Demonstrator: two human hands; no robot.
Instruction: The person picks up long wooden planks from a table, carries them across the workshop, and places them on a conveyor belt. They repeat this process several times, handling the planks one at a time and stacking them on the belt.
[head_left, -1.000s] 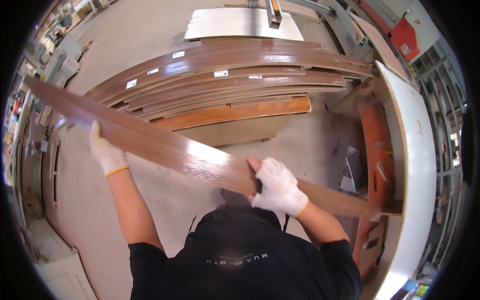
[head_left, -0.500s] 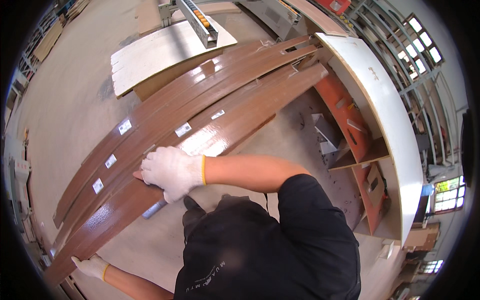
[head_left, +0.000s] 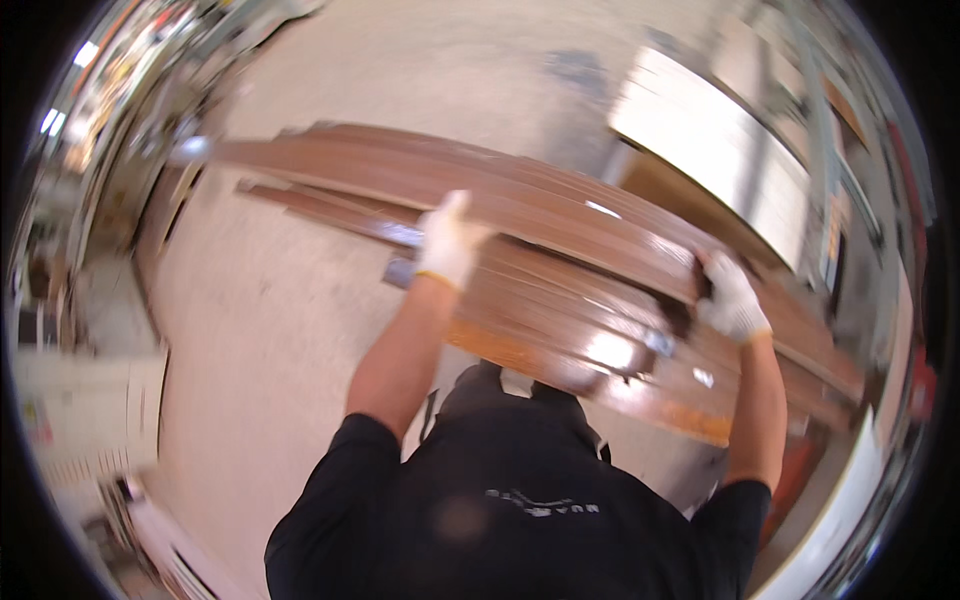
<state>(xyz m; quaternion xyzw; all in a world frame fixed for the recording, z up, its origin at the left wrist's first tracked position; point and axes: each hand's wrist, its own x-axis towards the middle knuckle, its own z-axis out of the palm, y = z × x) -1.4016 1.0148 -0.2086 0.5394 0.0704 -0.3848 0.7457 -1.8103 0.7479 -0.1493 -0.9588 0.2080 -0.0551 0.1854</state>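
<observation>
A long, glossy brown wood-grain board (head_left: 560, 228) lies across the view in front of me, raised at its near edge above other brown boards (head_left: 540, 305). My left hand (head_left: 450, 240), in a white knit glove with a yellow cuff, grips that near edge left of the middle, thumb on top. Farther right, my right hand (head_left: 732, 298), gloved alike, is closed on the same edge. The fingers under the board are hidden, and motion blurs the picture. White labels (head_left: 703, 377) stick to some lower boards.
A pale panel (head_left: 715, 150) rests on a brown base beyond the boards at the right. At the lower right stands a white-edged panel (head_left: 835, 505) beside something orange. A pale cabinet (head_left: 90, 405) is at the left. Concrete floor (head_left: 250, 310) shows between.
My view has swung left. My left hand has gone from the board's far-left end toward its middle, and my right hand now grips its near edge farther right. A dark gap shows under it.
</observation>
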